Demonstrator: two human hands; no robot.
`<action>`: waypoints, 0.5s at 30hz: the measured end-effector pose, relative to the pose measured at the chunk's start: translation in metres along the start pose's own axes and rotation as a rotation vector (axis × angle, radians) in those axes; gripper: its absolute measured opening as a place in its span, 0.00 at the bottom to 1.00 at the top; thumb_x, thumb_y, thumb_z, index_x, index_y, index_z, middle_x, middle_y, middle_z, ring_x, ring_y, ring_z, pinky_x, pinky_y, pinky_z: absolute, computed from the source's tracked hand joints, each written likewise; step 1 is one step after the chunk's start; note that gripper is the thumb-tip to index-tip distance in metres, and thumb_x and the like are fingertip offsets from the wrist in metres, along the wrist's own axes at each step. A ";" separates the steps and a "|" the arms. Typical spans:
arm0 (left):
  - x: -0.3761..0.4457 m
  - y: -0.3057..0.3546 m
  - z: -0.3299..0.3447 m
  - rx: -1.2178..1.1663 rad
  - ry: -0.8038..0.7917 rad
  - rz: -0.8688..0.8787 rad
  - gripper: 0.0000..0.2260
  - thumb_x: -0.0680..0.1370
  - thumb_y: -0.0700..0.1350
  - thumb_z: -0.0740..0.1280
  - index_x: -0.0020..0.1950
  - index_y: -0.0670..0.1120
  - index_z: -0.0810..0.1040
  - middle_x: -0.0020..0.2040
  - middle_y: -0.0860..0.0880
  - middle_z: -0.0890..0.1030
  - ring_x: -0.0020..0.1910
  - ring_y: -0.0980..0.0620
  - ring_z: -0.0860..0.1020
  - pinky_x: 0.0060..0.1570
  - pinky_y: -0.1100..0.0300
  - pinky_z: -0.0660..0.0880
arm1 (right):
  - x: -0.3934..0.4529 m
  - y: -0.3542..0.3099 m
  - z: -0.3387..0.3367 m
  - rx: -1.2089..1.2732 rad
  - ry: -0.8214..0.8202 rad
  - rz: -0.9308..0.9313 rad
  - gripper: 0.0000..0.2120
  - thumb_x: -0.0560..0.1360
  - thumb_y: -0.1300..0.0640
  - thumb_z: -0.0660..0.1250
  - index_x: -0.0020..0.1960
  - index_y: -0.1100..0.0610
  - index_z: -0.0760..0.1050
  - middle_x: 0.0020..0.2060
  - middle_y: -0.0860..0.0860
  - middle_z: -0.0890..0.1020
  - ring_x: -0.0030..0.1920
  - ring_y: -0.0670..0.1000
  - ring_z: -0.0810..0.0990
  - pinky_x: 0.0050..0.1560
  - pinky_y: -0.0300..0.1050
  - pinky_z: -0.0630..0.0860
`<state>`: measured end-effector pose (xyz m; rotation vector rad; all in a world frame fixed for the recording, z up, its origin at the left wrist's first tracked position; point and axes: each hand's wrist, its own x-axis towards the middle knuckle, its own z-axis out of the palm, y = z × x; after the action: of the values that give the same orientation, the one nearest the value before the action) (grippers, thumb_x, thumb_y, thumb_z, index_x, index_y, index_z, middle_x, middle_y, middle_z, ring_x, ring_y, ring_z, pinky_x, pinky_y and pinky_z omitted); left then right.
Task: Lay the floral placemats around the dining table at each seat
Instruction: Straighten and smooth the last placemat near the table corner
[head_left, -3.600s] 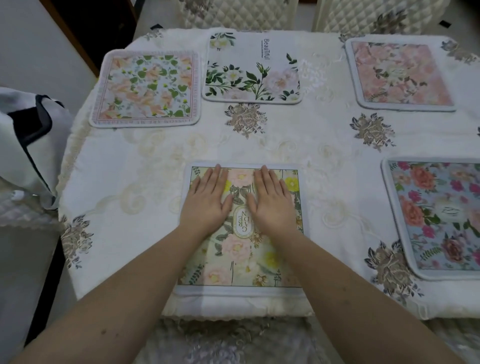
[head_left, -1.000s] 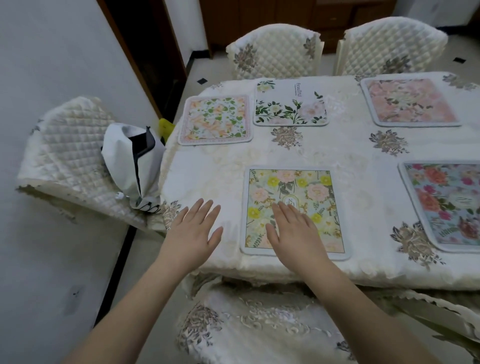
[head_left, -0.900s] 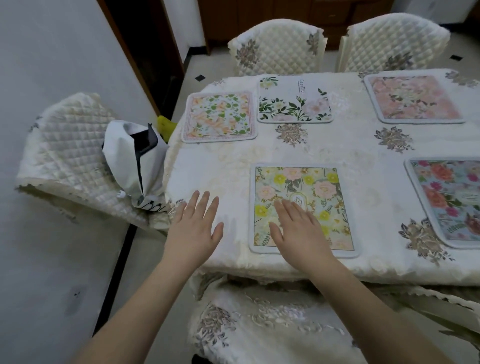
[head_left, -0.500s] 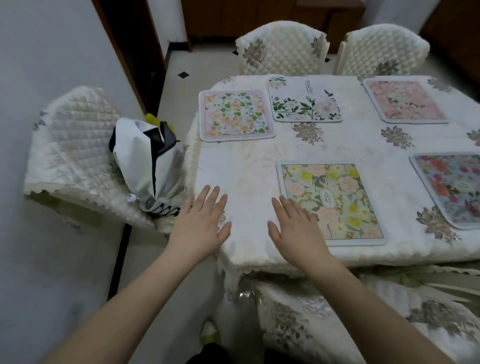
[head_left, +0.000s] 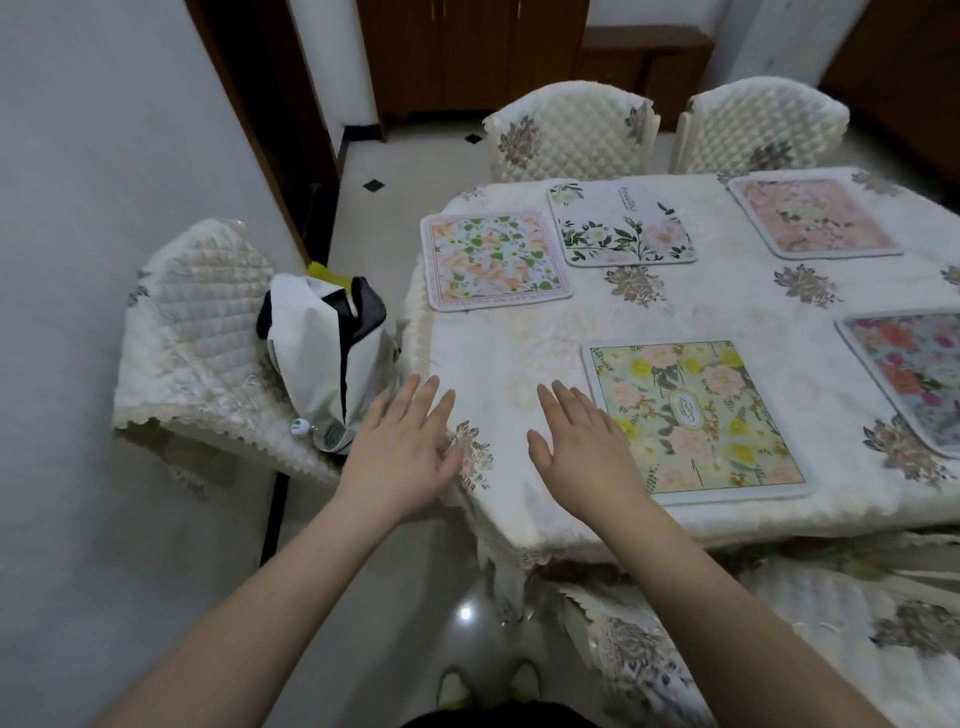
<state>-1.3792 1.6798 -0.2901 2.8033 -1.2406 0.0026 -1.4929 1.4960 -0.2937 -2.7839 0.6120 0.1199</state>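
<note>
Yellow floral placemat (head_left: 693, 418) lies flat at the near edge of the table (head_left: 519, 353), square to the edge, near border just inside the drop of the tablecloth (head_left: 691, 306). It looks thin, light and flexible, with a stitched pale border, so my guess is it flops if lifted by one corner. On the embroidered cloth it probably slides with light drag. Best hold, as I judge it: pinch two neighbouring corners, or press flat palms on top and slide. Not fragile.

Four more mats are in view:
- green-leaf placemat (head_left: 493, 258), far left
- white rose placemat (head_left: 621, 224), just right of it and nearly touching
- pink placemat (head_left: 813, 215), far right
- blue floral placemat (head_left: 914, 376), cut off at the right edge

Hands:
- right hand (head_left: 584, 449) palm down, fingers straight and slightly spread, holding nothing; it sits just left of the yellow mat, and its little-finger side appears to overlap the mat's left border. Can't tell whether it touches.
- left hand (head_left: 402, 452) also palm down, fingers relaxed and empty, at the table's near-left corner. Both forearms extend forward.

A black-and-white bag (head_left: 327, 358) sits on the quilted chair (head_left: 192, 332) to the left of the table.
</note>
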 end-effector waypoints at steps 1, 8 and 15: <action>0.002 -0.003 0.000 0.013 -0.005 0.001 0.31 0.79 0.61 0.49 0.76 0.46 0.65 0.77 0.45 0.64 0.78 0.46 0.58 0.74 0.46 0.54 | 0.003 -0.001 -0.001 0.011 0.006 -0.001 0.28 0.83 0.45 0.48 0.80 0.51 0.47 0.80 0.50 0.51 0.79 0.51 0.48 0.77 0.51 0.49; 0.030 -0.021 -0.001 0.008 0.030 -0.010 0.29 0.80 0.60 0.54 0.78 0.49 0.59 0.80 0.48 0.58 0.79 0.48 0.53 0.74 0.49 0.49 | 0.027 -0.015 -0.003 0.024 0.014 0.012 0.29 0.83 0.46 0.49 0.80 0.52 0.47 0.80 0.50 0.51 0.79 0.51 0.49 0.77 0.52 0.48; 0.083 -0.077 0.010 -0.001 -0.010 0.073 0.29 0.80 0.59 0.52 0.79 0.48 0.57 0.80 0.47 0.57 0.79 0.48 0.52 0.74 0.49 0.48 | 0.075 -0.052 0.000 0.003 0.034 0.087 0.29 0.83 0.46 0.49 0.80 0.53 0.47 0.80 0.50 0.51 0.79 0.50 0.49 0.77 0.52 0.48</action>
<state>-1.2662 1.6695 -0.3024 2.7587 -1.3439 -0.0085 -1.4031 1.5110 -0.2906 -2.7624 0.7409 0.0898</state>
